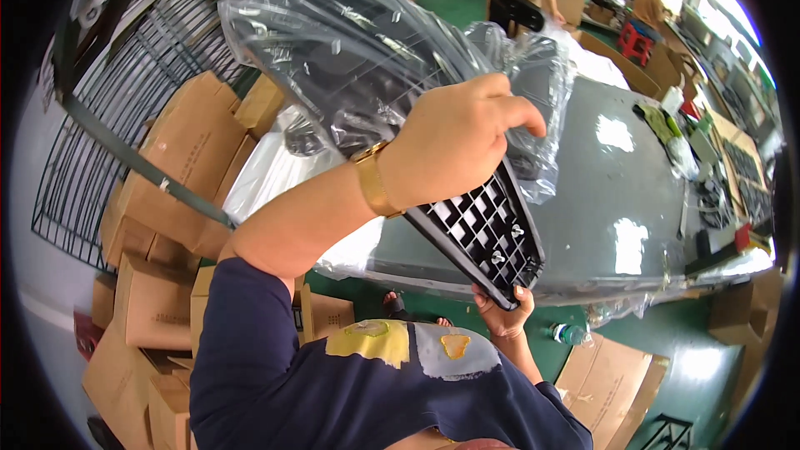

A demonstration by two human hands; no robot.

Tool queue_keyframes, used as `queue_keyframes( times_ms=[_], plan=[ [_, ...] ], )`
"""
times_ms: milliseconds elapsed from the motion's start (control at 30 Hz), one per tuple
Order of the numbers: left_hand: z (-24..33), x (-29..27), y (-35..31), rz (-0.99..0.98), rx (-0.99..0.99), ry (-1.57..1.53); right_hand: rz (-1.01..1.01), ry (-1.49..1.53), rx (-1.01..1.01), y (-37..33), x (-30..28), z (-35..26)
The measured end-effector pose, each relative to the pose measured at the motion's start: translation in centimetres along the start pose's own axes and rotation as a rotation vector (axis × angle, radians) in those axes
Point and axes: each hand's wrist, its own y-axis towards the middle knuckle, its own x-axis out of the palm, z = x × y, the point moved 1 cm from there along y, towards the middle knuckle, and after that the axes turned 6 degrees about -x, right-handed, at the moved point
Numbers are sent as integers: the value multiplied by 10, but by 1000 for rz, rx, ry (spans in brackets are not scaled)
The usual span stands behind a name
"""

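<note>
A black plastic lattice panel (pixel 467 237), tapering and edged with a thick rim, tilts over the near edge of the grey table. Two small pale clips or screws stick out of its grid. My right hand (pixel 506 310) grips the panel's near end, thumb and fingers closed on it. Over the panel's far part is my left hand (pixel 458 137), wearing a gold watch (pixel 375 179). Its fingers are curled, and what they hold is hidden behind the hand. Just beyond it lies a large dark part in clear plastic wrap (pixel 333 42), with another wrapped bundle (pixel 537 87) to its right.
Cardboard boxes (pixel 179 167) crowd the left side beside a metal rack (pixel 75 200). The grey table (pixel 583 192) extends right, with a green cloth or glove (pixel 658 125). A bottle (pixel 571 333) lies on the floor near a flat carton (pixel 604 383). Other people work at the back.
</note>
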Motion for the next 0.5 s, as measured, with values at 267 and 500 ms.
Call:
queue_keyframes(
  times_ms=[267,500],
  plan=[
    [35,16,33,-54,292,656,153,258,-146,-54,-8,-11],
    [24,44,44,-151,108,62,187,-119,-541,-85,-8,-34]
  ],
)
